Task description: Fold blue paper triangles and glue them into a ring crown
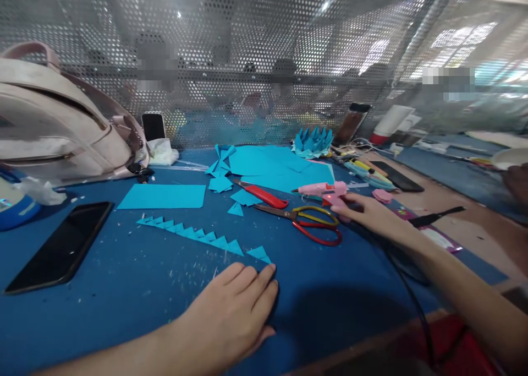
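My left hand [235,307] rests on the blue mat, palm down, with fingers stretched out and fingertips at the lower corner of a small folded blue paper triangle [259,253]. Just left of that triangle runs a strip of overlapping blue paper triangles [192,234], slanting up to the left. On the right, my right hand [358,211] is closed round the handle of a pink glue gun [322,190], whose nozzle points left. Between the hands lie scissors [315,224] with red and yellow handles, and a red utility knife [266,196].
Blue paper sheets [268,164] and a spiky blue paper piece [313,142] lie at the back. A blue paper rectangle [163,196], a black phone [61,244] and a pale backpack [61,123] are on the left. A black cord [412,299] trails past my right arm.
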### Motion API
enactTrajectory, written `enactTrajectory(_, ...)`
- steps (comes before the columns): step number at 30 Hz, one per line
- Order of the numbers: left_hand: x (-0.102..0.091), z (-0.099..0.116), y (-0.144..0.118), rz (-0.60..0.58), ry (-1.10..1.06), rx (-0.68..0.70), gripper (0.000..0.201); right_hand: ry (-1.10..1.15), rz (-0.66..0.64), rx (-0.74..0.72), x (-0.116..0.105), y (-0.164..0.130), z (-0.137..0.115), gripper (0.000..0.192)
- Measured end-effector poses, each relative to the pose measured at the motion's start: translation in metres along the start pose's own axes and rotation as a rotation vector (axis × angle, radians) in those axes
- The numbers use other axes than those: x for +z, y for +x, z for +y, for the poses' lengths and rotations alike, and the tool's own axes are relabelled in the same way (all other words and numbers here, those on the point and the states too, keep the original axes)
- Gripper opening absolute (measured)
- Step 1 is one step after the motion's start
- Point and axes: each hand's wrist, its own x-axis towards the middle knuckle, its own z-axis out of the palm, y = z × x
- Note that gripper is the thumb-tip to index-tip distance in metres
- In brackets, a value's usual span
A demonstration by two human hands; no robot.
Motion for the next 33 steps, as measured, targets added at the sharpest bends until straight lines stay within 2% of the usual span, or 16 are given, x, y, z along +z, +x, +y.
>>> enactTrajectory(2, -0.003, 0.001, -0.001, -0.059, -0.008, -0.037, 0.052, 0.053, -0.130, -0.044, 0.007, 0.011, 0.003, 0.053)
enactTrajectory(4, -0.006, 0.002, -0.003, -0.123, -0.024, -0.077, 0.056, 0.112, -0.177, -0.037, 0.015, 0.019, 0.010, 0.059)
enactTrajectory(9, -0.009, 0.004, -0.006, -0.211, -0.045, -0.114, 0.061, 0.291, -0.128, 0.025, 0.019, 0.024, 0.014, 0.058)
enactTrajectory(12, -0.008, 0.004, -0.007, -0.208, -0.038, -0.106, 0.062, 0.297, -0.069, 0.042, 0.009, 0.016, 0.000, 0.055)
enactTrajectory(14, -0.007, 0.003, -0.007, -0.202, -0.025, -0.095, 0.062, 0.287, -0.094, 0.010, -0.001, 0.008, -0.014, 0.055)
enactTrajectory(17, -0.005, 0.002, -0.005, -0.195, -0.003, -0.080, 0.062, 0.277, -0.227, -0.119, -0.013, -0.006, -0.040, 0.056)
enactTrajectory(21, -0.001, 0.003, -0.002, -0.187, 0.006, -0.079, 0.061, 0.277, -0.478, -0.253, -0.022, -0.021, -0.073, 0.050)
enactTrajectory(23, -0.001, 0.003, -0.001, -0.185, 0.005, -0.084, 0.060, 0.291, -0.539, -0.303, -0.024, -0.024, -0.085, 0.045)
enactTrajectory(25, -0.003, 0.002, -0.002, -0.199, -0.008, -0.091, 0.060, 0.317, -0.588, -0.308, -0.026, -0.025, -0.092, 0.040)
enactTrajectory(29, -0.009, 0.000, -0.003, -0.244, -0.056, -0.100, 0.061, 0.368, -0.734, -0.186, -0.026, -0.024, -0.096, 0.038)
enactTrajectory(33, -0.007, -0.001, -0.005, -0.237, -0.076, -0.105, 0.061, 0.313, -0.743, -0.213, -0.021, -0.021, -0.094, 0.038)
